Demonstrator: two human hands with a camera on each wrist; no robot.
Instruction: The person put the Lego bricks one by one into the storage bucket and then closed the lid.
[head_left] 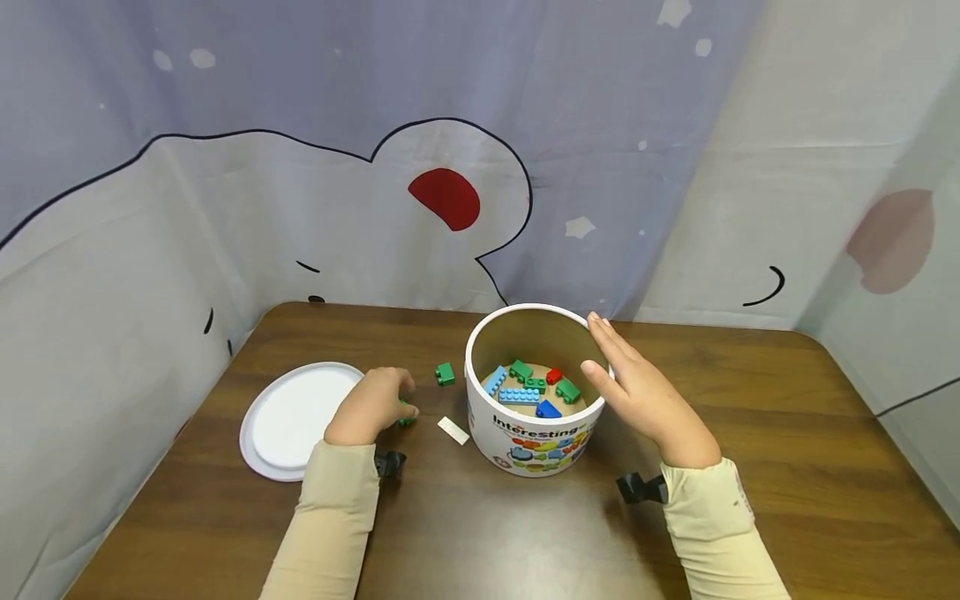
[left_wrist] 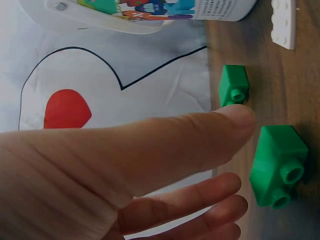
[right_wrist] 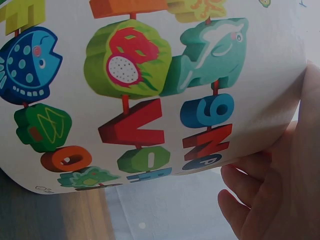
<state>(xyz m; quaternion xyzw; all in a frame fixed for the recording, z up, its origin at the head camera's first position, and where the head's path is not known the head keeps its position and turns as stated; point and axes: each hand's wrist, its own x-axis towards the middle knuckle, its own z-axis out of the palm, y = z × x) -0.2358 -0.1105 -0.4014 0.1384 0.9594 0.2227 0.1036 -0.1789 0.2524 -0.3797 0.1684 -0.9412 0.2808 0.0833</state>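
My left hand [head_left: 375, 404] is over the table left of a white bucket [head_left: 525, 450] with printed pictures. Its thumb and fingers are apart, and a green toy brick [left_wrist: 280, 165] lies just beyond the fingertips. Another green brick [head_left: 446, 374] and a flat white brick [head_left: 453, 431] lie between that hand and the bucket. My right hand [head_left: 652, 400] is at the bucket's right side, fingers extended along the rim; the right wrist view shows it against the printed wall. Inside the bucket are light blue bricks [head_left: 519, 397], green bricks [head_left: 567, 391], a red brick [head_left: 553, 377] and a blue brick [head_left: 547, 410].
A round white lid [head_left: 288, 417] lies on the brown wooden table [head_left: 480, 533], partly behind the left hand. A patterned curtain [head_left: 600, 150] hangs along the back of the table and at both sides.
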